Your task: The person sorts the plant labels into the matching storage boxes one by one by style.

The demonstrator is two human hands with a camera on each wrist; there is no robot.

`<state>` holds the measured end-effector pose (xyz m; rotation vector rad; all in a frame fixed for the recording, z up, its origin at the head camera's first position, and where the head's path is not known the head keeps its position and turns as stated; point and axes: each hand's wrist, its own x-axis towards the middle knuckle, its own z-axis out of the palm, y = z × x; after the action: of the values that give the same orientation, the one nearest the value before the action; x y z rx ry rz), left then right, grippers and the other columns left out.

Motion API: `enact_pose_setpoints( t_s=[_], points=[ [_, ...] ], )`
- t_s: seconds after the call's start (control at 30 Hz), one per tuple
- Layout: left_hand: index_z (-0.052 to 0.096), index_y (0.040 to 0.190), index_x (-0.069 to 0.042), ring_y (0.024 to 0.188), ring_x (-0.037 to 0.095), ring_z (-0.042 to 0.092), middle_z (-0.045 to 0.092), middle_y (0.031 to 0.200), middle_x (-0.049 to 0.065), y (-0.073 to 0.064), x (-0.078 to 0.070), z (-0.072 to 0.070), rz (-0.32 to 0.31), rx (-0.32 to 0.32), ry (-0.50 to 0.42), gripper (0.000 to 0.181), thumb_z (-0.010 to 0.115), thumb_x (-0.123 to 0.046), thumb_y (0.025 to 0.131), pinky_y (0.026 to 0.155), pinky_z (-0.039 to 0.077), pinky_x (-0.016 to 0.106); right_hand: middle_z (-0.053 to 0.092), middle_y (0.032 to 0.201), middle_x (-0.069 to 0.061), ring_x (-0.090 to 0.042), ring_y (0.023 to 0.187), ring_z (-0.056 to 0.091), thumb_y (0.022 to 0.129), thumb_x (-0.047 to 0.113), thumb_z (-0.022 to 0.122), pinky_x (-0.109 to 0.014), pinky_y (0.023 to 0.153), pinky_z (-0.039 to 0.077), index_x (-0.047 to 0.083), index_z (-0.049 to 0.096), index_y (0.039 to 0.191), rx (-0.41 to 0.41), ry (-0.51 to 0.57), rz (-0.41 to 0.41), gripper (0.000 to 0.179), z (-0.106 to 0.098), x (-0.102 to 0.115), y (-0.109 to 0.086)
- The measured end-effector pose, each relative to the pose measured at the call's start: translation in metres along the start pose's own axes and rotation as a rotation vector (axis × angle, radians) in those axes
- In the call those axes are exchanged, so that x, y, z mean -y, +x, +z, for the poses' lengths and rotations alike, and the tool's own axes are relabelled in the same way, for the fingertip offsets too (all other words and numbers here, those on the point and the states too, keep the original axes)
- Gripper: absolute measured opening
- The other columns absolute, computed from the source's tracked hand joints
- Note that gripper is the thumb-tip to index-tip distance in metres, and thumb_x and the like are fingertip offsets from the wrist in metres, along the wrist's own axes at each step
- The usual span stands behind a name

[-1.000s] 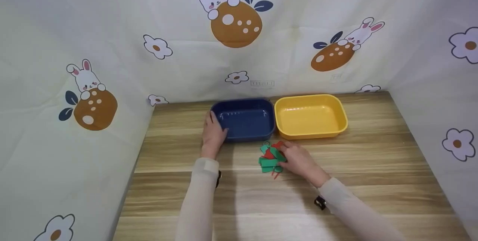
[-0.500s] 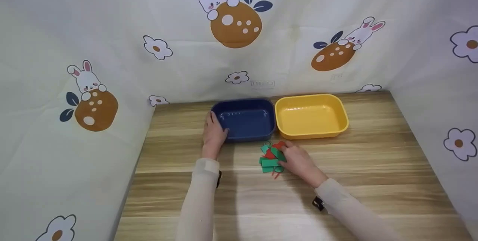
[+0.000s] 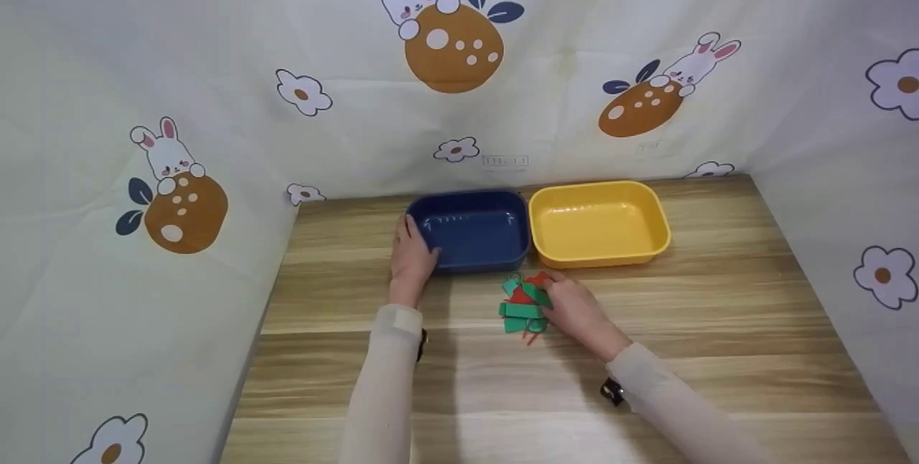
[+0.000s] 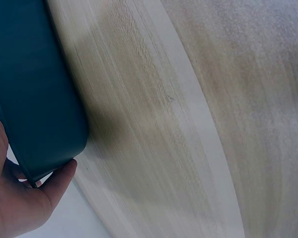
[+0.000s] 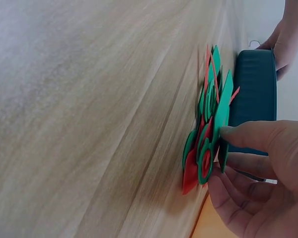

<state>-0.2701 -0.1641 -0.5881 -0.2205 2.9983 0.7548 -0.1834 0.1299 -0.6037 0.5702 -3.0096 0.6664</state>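
At its left end, the dark blue plastic bin (image 3: 470, 238) is held by my left hand (image 3: 413, 254), with fingers along the outside and thumb at the near corner. The left wrist view shows that hand (image 4: 25, 203) gripping the bin's rim. In front of the bins lies a loose pile of flat red and green cut-out pieces (image 3: 520, 295), some ring-shaped. My right hand (image 3: 578, 309) reaches into its right side. Seen from the right wrist, its thumb and fingers pinch a flat green strip (image 5: 223, 109) standing on edge against the pile.
A yellow plastic bin (image 3: 603, 227) stands right beside the blue one, with nothing in it. Both sit at the back of a wood-grain table (image 3: 323, 385), close to a fabric backdrop (image 3: 553, 112) printed with rabbits and flowers. Fabric also hangs on both sides.
The right thumb and fingers have shifted slightly, and a green strip in the pile has turned and moved a little right. The left hand and both bins stay in place.
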Motion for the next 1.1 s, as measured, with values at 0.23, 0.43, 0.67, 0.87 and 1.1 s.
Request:
enact_pose_setpoints(
  t_s=[0.23, 0.43, 0.67, 0.87, 1.1],
  points=[
    [0.010, 0.157, 0.005, 0.150, 0.042, 0.024, 0.012, 0.164, 0.026, 0.000, -0.002, -0.001, -0.003, 0.003, -0.006, 0.090, 0.068, -0.023, 0.095, 0.123, 0.027, 0.046, 0.069, 0.112, -0.017, -0.034, 0.101, 0.068, 0.079, 0.004, 0.081, -0.048, 0.088, 0.056, 0.002, 0.069, 0.114, 0.052, 0.141, 0.055, 0.037, -0.002, -0.003, 0.003],
    [0.008, 0.158, 0.003, 0.150, 0.041, 0.024, 0.010, 0.166, 0.023, 0.000, -0.002, -0.001, -0.021, 0.019, 0.020, 0.091, 0.067, -0.026, 0.095, 0.118, 0.034, 0.047, 0.073, 0.099, -0.011, -0.025, 0.090, 0.068, 0.083, 0.005, 0.078, -0.044, 0.081, 0.055, 0.004, 0.071, 0.113, 0.069, 0.208, 0.088, 0.031, -0.003, -0.005, 0.005],
    [0.008, 0.158, 0.003, 0.149, 0.042, 0.025, 0.010, 0.166, 0.023, 0.000, -0.003, -0.002, -0.022, 0.018, 0.011, 0.092, 0.068, -0.025, 0.095, 0.118, 0.035, 0.048, 0.073, 0.085, -0.005, -0.014, 0.077, 0.064, 0.084, 0.002, 0.075, -0.035, 0.070, 0.054, 0.007, 0.074, 0.100, 0.044, 0.290, 0.134, 0.017, -0.002, -0.009, 0.007],
    [0.008, 0.158, 0.003, 0.148, 0.043, 0.027, 0.010, 0.165, 0.024, 0.001, -0.002, -0.001, -0.019, 0.016, 0.022, 0.092, 0.068, -0.024, 0.095, 0.118, 0.035, 0.048, 0.072, 0.084, -0.006, -0.014, 0.077, 0.063, 0.084, 0.001, 0.074, -0.035, 0.072, 0.054, 0.006, 0.074, 0.099, 0.017, 0.319, 0.148, 0.015, -0.004, -0.011, 0.008],
    [0.008, 0.158, 0.002, 0.148, 0.043, 0.028, 0.011, 0.165, 0.023, 0.001, -0.001, 0.000, -0.023, 0.013, 0.021, 0.091, 0.068, -0.024, 0.095, 0.115, 0.038, 0.048, 0.073, 0.087, -0.006, -0.015, 0.078, 0.064, 0.085, 0.000, 0.073, -0.035, 0.072, 0.055, 0.005, 0.074, 0.100, -0.005, 0.338, 0.148, 0.016, -0.008, -0.010, 0.007]
  ],
)
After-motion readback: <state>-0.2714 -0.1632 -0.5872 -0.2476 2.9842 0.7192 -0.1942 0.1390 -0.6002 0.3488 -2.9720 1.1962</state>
